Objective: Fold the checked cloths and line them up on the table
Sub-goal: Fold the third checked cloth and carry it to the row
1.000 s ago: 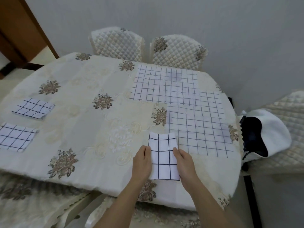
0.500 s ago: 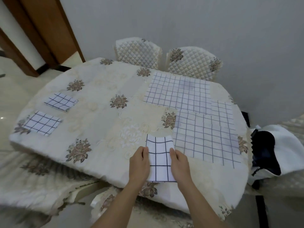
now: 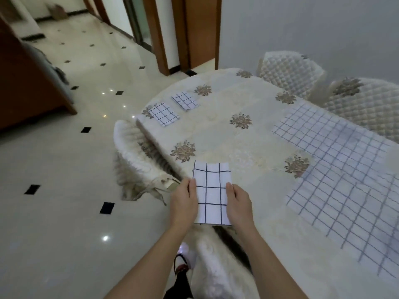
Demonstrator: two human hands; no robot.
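Since 0.5 s ago, folded cloth [image 3: 211, 195] carried left along table [image 3: 218, 134] edge, pinched by L hand [image 3: 183, 203] & R hand [image 3: 238, 205].

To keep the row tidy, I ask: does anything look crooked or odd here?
Nothing spilled or damaged. The held cloth, gripped by the left hand and right hand, has a bowed far edge, so its fold looks slightly uneven.

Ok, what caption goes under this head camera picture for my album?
Left hand and right hand hold a folded cloth; two more cloths lie side by side on the table.
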